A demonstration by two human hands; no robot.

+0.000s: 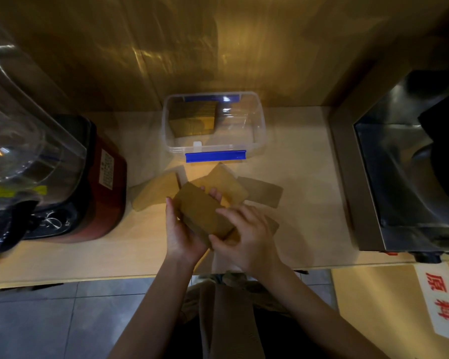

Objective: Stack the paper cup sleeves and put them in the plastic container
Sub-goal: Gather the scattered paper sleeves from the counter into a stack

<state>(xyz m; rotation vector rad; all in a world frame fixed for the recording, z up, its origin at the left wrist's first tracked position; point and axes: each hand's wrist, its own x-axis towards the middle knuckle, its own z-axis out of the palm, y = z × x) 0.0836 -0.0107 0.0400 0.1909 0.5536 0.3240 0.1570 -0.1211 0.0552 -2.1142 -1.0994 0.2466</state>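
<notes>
A stack of brown paper cup sleeves is held above the counter, tilted, between both hands. My left hand cups its underside and far end. My right hand grips the near end, fingers over the top. Several loose sleeves lie flat on the counter behind the hands, one off to the right. Further back stands the clear plastic container with blue latches, open, with a stack of sleeves standing in its left part.
A red-based blender with a clear jug stands at the left. A steel machine fills the right side. The counter's front edge runs below my hands. A cardboard box with a red-lettered label sits lower right.
</notes>
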